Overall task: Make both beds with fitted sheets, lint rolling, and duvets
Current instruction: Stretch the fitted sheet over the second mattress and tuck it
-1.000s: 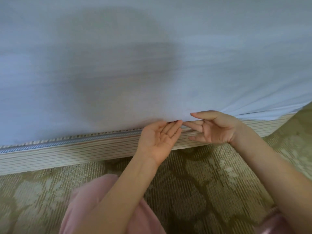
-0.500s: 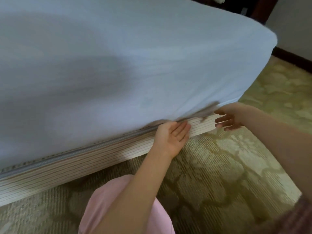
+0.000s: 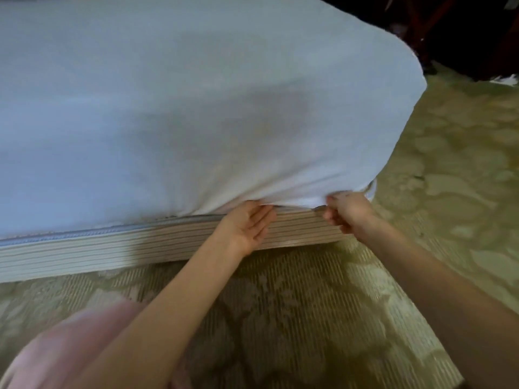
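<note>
**bedmaker_q:** ok so where is the fitted sheet actually sitting, and who's gripping what?

**linen_lurker:** The white fitted sheet is lying stretched over the top of the mattress and hanging down its side. Its hem is running right along the fingertips of both hands. The right hand is curling its fingers round a bunch of that hem and pinching it. The rounded corner of the bed is sitting just right of that pinch and above it.

**bedmaker_q:** and the other one?

**linen_lurker:** The left hand is lying palm up, a little left of the pinch, with fingers straight and pressed together. The tips are going in under the hem (can't tell how deep, the cloth is covering them). Right behind and below both hands the striped bed base is showing. A corded pale blue trim is running off leftward from the left hand along the top of the base. Under the forearms the patterned olive carpet is spreading out. Some blurry pink fabric is sitting below the left forearm. Dark wooden furniture is standing way up and right of the pinch, past the corner.
</note>
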The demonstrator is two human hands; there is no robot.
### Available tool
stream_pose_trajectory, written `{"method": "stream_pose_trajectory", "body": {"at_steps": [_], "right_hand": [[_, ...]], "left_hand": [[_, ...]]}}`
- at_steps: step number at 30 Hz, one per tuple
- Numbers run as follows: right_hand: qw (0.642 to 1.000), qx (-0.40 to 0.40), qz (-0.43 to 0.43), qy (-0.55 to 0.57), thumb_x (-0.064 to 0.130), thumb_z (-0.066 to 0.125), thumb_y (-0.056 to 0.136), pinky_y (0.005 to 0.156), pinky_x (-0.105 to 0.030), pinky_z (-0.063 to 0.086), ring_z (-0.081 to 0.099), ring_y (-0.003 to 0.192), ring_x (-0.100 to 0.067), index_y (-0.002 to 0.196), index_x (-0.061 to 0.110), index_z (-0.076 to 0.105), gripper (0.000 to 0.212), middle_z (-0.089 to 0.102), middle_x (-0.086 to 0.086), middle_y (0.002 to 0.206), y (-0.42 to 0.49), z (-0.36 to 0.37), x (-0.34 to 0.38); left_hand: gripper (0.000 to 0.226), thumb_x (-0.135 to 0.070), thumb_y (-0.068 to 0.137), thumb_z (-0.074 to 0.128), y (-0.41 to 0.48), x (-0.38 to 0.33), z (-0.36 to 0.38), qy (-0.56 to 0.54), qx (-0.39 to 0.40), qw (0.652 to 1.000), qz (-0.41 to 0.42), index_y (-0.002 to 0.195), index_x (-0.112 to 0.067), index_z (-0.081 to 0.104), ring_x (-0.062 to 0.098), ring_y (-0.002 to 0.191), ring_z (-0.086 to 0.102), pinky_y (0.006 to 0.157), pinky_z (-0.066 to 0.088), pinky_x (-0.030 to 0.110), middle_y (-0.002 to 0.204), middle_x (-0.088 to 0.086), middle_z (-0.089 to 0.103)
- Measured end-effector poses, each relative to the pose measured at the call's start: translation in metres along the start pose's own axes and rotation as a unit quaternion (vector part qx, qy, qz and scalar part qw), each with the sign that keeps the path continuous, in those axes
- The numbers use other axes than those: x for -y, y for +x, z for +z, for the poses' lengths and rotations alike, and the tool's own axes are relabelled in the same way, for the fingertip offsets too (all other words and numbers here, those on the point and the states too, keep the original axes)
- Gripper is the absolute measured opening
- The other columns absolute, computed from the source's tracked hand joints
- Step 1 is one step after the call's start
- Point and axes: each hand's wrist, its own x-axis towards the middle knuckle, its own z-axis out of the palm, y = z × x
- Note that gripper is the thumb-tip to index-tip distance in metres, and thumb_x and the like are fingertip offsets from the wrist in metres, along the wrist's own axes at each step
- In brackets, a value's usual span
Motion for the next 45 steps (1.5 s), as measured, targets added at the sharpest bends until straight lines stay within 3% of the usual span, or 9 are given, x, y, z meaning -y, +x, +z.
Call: {"method": "stream_pose_trajectory", "body": {"at_steps": [8, 14, 19, 21, 26, 30, 37, 41, 45], "right_hand": [[0.998, 0.005, -0.044, -0.046, 0.017, 0.051, 0.079, 0.061, -0.033, 0.043, 0.058, 0.050, -0.027, 0.041, 0.012, 0.053, 0.039, 0.052, -0.001, 0.034, 0.019, -0.024, -0.014], [0.999, 0.031, -0.012, -0.042, 0.015, 0.048, 0.076, 0.053, -0.026, 0.037, 0.056, 0.046, -0.025, 0.026, 0.008, 0.051, 0.051, 0.050, 0.000, 0.032, 0.030, -0.023, -0.012], [1.000, 0.007, -0.022, -0.012, 0.016, 0.046, 0.083, 0.050, -0.026, 0.039, 0.055, 0.042, -0.020, 0.051, 0.009, 0.055, 0.033, 0.052, 0.002, 0.032, 0.019, -0.017, -0.011], [0.998, 0.044, 0.021, 0.028, 0.013, 0.046, 0.086, 0.042, -0.020, 0.031, 0.051, 0.034, -0.016, 0.067, 0.008, 0.053, 0.021, 0.053, 0.003, 0.034, 0.017, -0.021, -0.006], [0.971, 0.135, 0.123, 0.153, 0.009, 0.045, 0.094, 0.036, -0.014, 0.038, 0.055, 0.034, -0.008, 0.078, 0.009, 0.052, 0.018, 0.059, 0.003, 0.040, 0.008, -0.031, 0.000], [0.914, 0.143, 0.144, 0.352, 0.002, 0.038, 0.095, 0.066, -0.033, 0.051, 0.066, 0.068, -0.022, 0.093, 0.005, 0.053, 0.016, 0.069, -0.012, 0.068, -0.005, -0.031, 0.011], [0.821, 0.128, 0.078, 0.552, -0.014, 0.049, 0.083, 0.109, -0.045, 0.035, 0.047, 0.125, -0.038, 0.095, -0.001, 0.052, 0.019, 0.056, -0.026, 0.109, -0.014, -0.011, 0.014], [0.763, 0.180, 0.031, 0.620, -0.021, 0.076, 0.017, 0.101, -0.045, 0.043, 0.057, 0.115, -0.035, 0.111, -0.002, 0.057, 0.097, 0.060, -0.021, 0.125, -0.002, -0.001, 0.011], [0.765, 0.205, -0.012, 0.611, -0.021, 0.073, 0.016, 0.099, -0.042, 0.047, 0.056, 0.120, -0.031, 0.124, 0.004, 0.052, 0.112, 0.056, -0.014, 0.133, 0.017, 0.011, 0.011]], "left_hand": [[0.022, -0.019, 0.093, 0.046, 0.021, 0.029, 0.039, -0.008, -0.173, 0.984, 0.035, 0.071, -0.020, 0.050, 0.006, 0.062, 0.055, 0.057, 0.032, 0.023, 0.040, -0.011, 0.053], [0.025, -0.021, 0.091, 0.042, 0.021, 0.026, 0.044, 0.053, -0.204, 0.977, 0.022, 0.066, -0.022, 0.043, 0.008, 0.062, 0.054, 0.059, 0.030, 0.024, 0.036, -0.010, 0.046], [0.032, -0.018, 0.096, 0.037, 0.017, 0.013, 0.046, 0.067, -0.207, 0.976, -0.007, 0.064, -0.022, 0.040, 0.009, 0.059, 0.054, 0.054, 0.035, 0.023, 0.033, -0.008, 0.036], [0.032, -0.016, 0.097, 0.037, 0.014, 0.009, 0.047, 0.008, -0.192, 0.981, 0.001, 0.067, -0.017, 0.047, 0.011, 0.061, 0.054, 0.049, 0.043, 0.022, 0.044, -0.002, 0.050], [0.029, -0.012, 0.100, 0.032, -0.002, -0.003, 0.033, -0.069, -0.120, 0.990, 0.031, 0.097, 0.006, 0.054, 0.029, 0.099, 0.059, 0.081, 0.050, 0.034, 0.103, 0.019, 0.059], [0.035, -0.012, 0.100, 0.035, -0.005, -0.011, 0.004, -0.183, -0.024, 0.982, 0.049, 0.127, 0.009, 0.044, 0.038, 0.124, 0.049, 0.102, 0.042, 0.043, 0.131, 0.026, 0.050], [0.013, -0.002, 0.084, 0.045, 0.016, 0.008, -0.021, -0.214, 0.125, 0.967, 0.054, 0.085, -0.007, 0.057, 0.032, 0.115, 0.056, 0.105, 0.038, 0.046, 0.114, 0.017, 0.063], [0.017, 0.001, 0.070, 0.049, 0.027, 0.005, -0.021, -0.216, 0.159, 0.962, 0.052, 0.083, -0.009, 0.055, 0.031, 0.115, 0.055, 0.105, 0.039, 0.045, 0.109, 0.016, 0.061], [0.025, 0.006, 0.067, 0.044, 0.036, -0.004, -0.019, -0.200, 0.183, 0.961, 0.057, 0.086, -0.006, 0.053, 0.036, 0.118, 0.052, 0.102, 0.040, 0.047, 0.109, 0.017, 0.059]]}}
